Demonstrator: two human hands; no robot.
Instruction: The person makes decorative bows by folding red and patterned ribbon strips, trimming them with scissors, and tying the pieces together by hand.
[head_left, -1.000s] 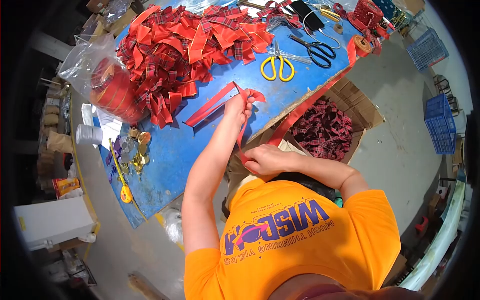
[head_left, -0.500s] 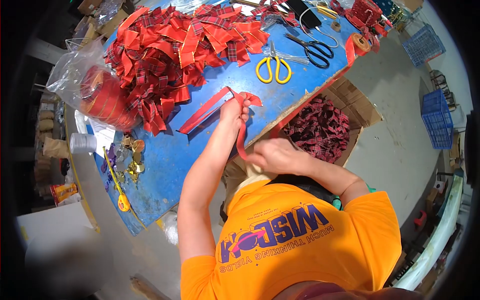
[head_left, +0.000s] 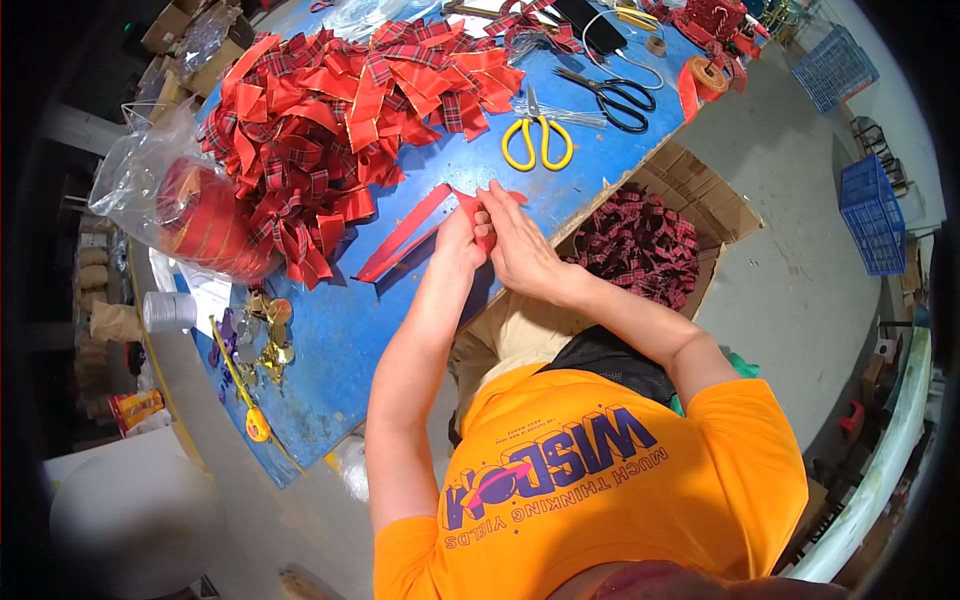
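Note:
My left hand (head_left: 461, 238) is closed around a red ribbon (head_left: 405, 235), folded into long loops that stretch left across the blue table. Pressed up against it, my right hand (head_left: 525, 250) has its fingers fairly straight, with the ribbon pinched between the two hands. A short red end shows past the right fingertips. Just beyond the hands lie yellow-handled scissors (head_left: 537, 140), blades pointing away. Black-handled scissors (head_left: 622, 104) rest farther right. At the back left is a large heap of red and plaid ribbon bows (head_left: 350, 110).
A cardboard box (head_left: 705, 190) of plaid bows (head_left: 640, 245) stands below the table edge at right. A bagged red ribbon roll (head_left: 205, 220) sits at left, near a yellow tape measure (head_left: 257, 424). Another ribbon roll (head_left: 708, 75) lies at the far right corner.
My right hand has moved up from near my waist, bringing the hanging ribbon tail to my left hand. My left hand still grips the ribbon. The view has shifted slightly.

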